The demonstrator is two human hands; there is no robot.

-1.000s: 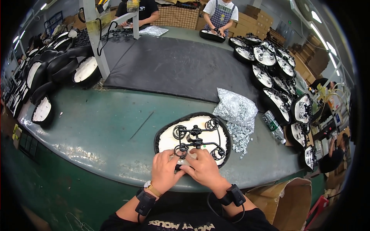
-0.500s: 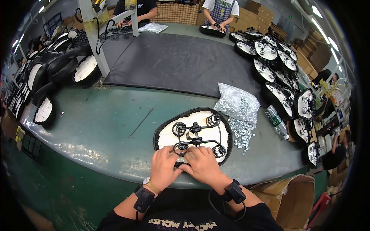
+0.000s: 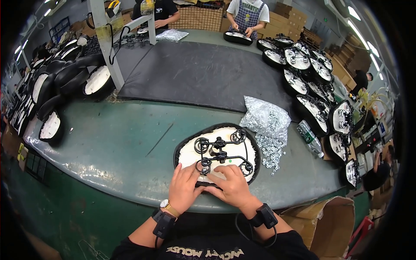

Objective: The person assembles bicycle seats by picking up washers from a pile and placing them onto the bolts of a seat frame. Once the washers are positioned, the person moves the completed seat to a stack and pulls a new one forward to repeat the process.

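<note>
An upside-down bicycle saddle [image 3: 189,154] lies on the table in front of me, its pale underside facing up inside a black rim. Fixed on it is a black wire frame with coil springs [image 3: 201,145] and a clamp [image 3: 220,154] in the middle. My left hand [image 3: 183,185] grips the near rim, fingers reaching in beside the near-left spring and thumb outside. Close by, my right hand [image 3: 232,185] is curled over the same rim, its fingertips bent inward next to that spring. Whether a small part sits between the fingertips is hidden.
Loose nuts [image 3: 271,151] spill from a clear plastic bag [image 3: 266,117] right of the saddle. Beyond lie a plastic bottle [image 3: 310,138] and several finished saddles [image 3: 313,112]. More saddles [image 3: 50,125] pile up left, near a metal post [image 3: 105,47]. Two co-workers stand across the table.
My right fingers have lifted and bent more, and my left fingers have shifted slightly on the rim. A small green dot now shows on the underside. The co-workers' hands have moved.
</note>
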